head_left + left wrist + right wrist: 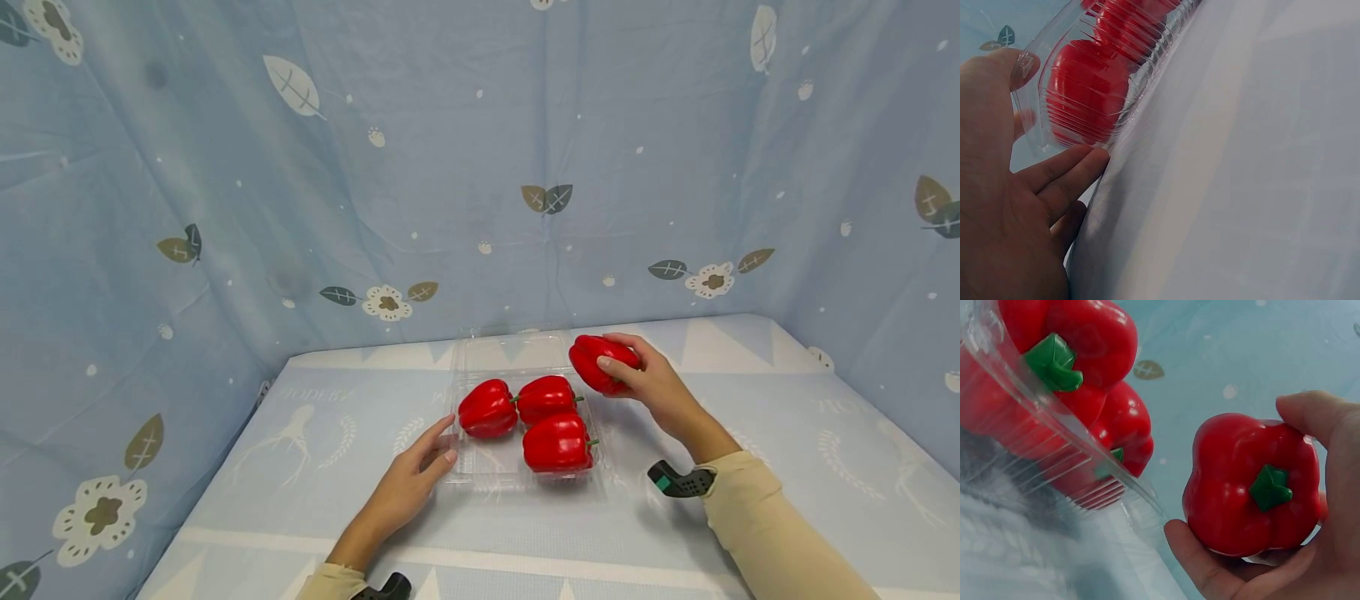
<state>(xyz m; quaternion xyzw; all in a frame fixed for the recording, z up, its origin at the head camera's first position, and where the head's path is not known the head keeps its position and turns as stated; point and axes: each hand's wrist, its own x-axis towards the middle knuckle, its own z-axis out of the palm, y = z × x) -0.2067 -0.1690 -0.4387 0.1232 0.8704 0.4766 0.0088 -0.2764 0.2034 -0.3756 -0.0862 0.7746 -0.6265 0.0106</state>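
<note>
Clear of the table, a red bell pepper [596, 364] with a green stem is gripped by my right hand [648, 383], thumb on one side and fingers on the other. It is just right of an open clear plastic container [480, 463]. Inside lie three more red bell peppers: one at left [487, 408], one at the back [546, 399] and one at front right [558, 444]. At the container's left edge, my left hand [412, 482] holds the rim; the left wrist view shows its thumb at the rim and fingertips [1094, 159] against the lower side.
The container's clear lid [513, 352] lies folded back toward the curtain. A pale patterned cloth [300, 433] covers the table. Blue patterned curtain [450, 167] hangs behind and at both sides. A black wrist device [678, 481] sits at the right sleeve.
</note>
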